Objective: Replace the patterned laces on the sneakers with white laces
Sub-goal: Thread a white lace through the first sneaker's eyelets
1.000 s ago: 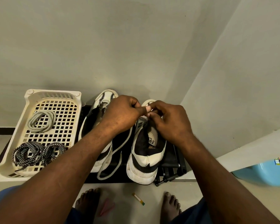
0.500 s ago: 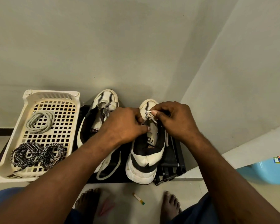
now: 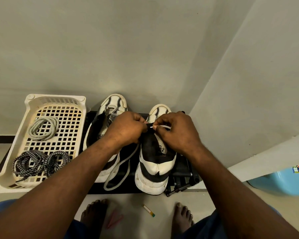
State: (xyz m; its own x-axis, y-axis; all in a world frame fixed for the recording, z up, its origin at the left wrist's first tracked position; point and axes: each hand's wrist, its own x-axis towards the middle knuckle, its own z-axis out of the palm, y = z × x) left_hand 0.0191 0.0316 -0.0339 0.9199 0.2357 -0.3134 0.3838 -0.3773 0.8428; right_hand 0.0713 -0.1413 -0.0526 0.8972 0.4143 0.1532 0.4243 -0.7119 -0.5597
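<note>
Two black-and-white sneakers stand toes to the wall on a dark stand. Over the right sneaker my left hand and my right hand meet at its eyelets. Both pinch the white lace, whose tip shows between my fingertips. A long loop of the same lace trails down between the shoes. The left sneaker is partly hidden by my left arm. In the cream basket lie two coiled patterned black-and-white laces and a coiled white lace.
The wall stands right behind the shoes, and a second wall closes in on the right. A blue plastic tub sits at the right edge. My bare feet, a small tube and a pink scrap are on the floor.
My left hand has slid back up from the shoe's tongue to meet my right hand at the eyelets. The lace tip now shows between the fingertips.
</note>
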